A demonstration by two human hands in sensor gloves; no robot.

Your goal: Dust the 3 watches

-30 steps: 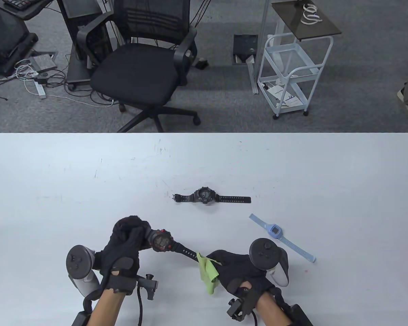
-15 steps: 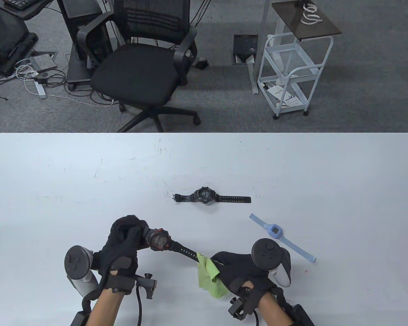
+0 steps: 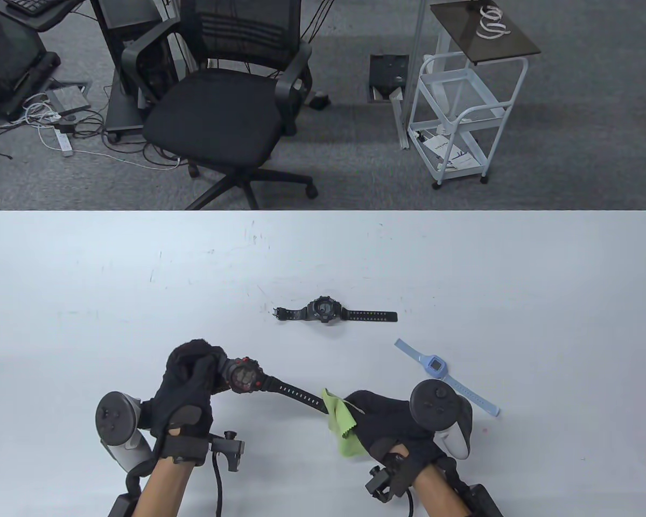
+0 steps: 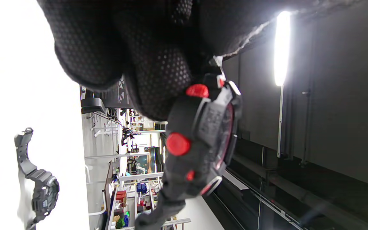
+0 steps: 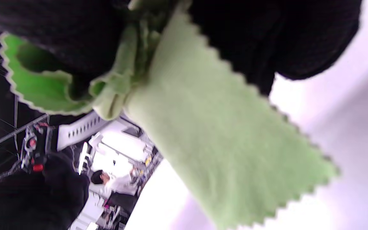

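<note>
Gripping a black-and-red watch point(image 3: 244, 375) at its strap end, the left hand point(image 3: 187, 385) has its fingers curled tight around it, above the table point(image 3: 86, 301).
At its 4 o'clock, the right hand point(image 3: 393, 423) pinches a green cloth point(image 3: 340, 423) around the free strap's tip. A black watch point(image 3: 325, 311) lies at 12 o'clock, a blue watch point(image 3: 436, 367) at 2 o'clock of the right hand, both flat.

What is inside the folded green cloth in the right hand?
The strap end of the red-and-black watch goes into the green cloth, pinched by the right hand. The strap tip itself is covered.
</note>
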